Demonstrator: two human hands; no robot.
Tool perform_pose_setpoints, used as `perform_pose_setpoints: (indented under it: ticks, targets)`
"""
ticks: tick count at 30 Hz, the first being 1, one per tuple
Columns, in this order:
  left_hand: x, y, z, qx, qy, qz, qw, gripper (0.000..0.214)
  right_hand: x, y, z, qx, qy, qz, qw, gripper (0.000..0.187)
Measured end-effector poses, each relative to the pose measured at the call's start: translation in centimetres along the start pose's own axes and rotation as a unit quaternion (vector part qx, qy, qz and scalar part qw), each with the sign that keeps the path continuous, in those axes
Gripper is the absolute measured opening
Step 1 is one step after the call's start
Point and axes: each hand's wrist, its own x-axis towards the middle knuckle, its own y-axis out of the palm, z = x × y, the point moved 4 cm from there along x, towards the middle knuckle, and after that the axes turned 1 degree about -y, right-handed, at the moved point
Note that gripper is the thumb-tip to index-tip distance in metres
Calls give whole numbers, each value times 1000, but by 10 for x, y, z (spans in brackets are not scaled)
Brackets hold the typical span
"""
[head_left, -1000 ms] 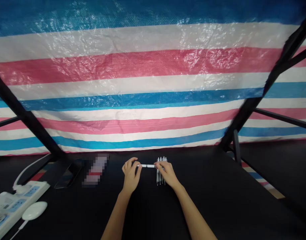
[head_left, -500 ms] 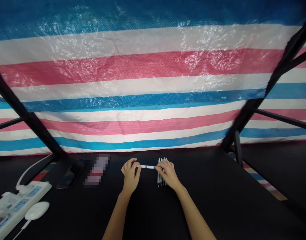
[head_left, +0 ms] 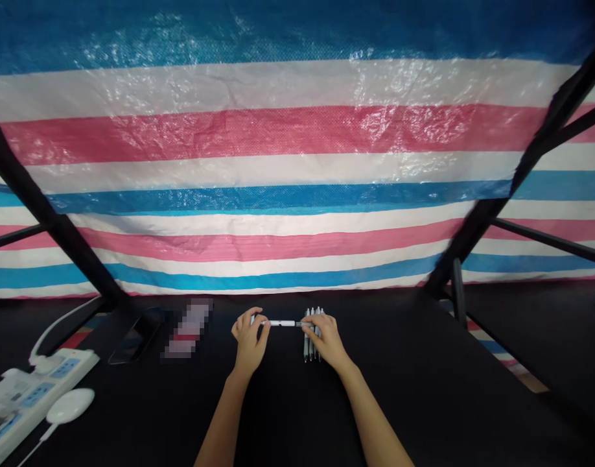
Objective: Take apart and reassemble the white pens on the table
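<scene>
A white pen is held level between my two hands above the black table. My left hand pinches its left end between thumb and fingers. At the other end, my right hand is closed on a grey, see-through-looking section. Whether that section is joined to the white barrel, I cannot tell. Several white and grey pens lie side by side on the table, tips toward me, partly covered by my right hand.
On the left are a white power strip with plugs, a white rounded device on a cable, a dark phone and a blurred-out pinkish item. Black frame bars and a striped sheet stand behind the table.
My left hand has shifted slightly left with the white barrel. More of the grey section now shows beside my right fingers. The camera view has moved slightly.
</scene>
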Motion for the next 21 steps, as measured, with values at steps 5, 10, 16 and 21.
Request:
perform_pose_setpoints:
  ticks: [5, 10, 16, 21]
  targets:
    - [1, -1, 10, -1, -20, 0, 1000, 19, -1, -6, -9, -13, 3, -17, 1000, 24]
    - [3, -1, 16, 2, -38, 5, 999, 18, -1, -14, -18, -42, 19, -23, 999, 24]
    - [3, 0, 24, -5, -62, 4, 998, 17, -2, -18, -25, -51, 30, -36, 998, 25]
    - [2, 4, 24, -7, -59, 4, 998, 17, -2, -16, -24, -52, 27, -35, 998, 26]
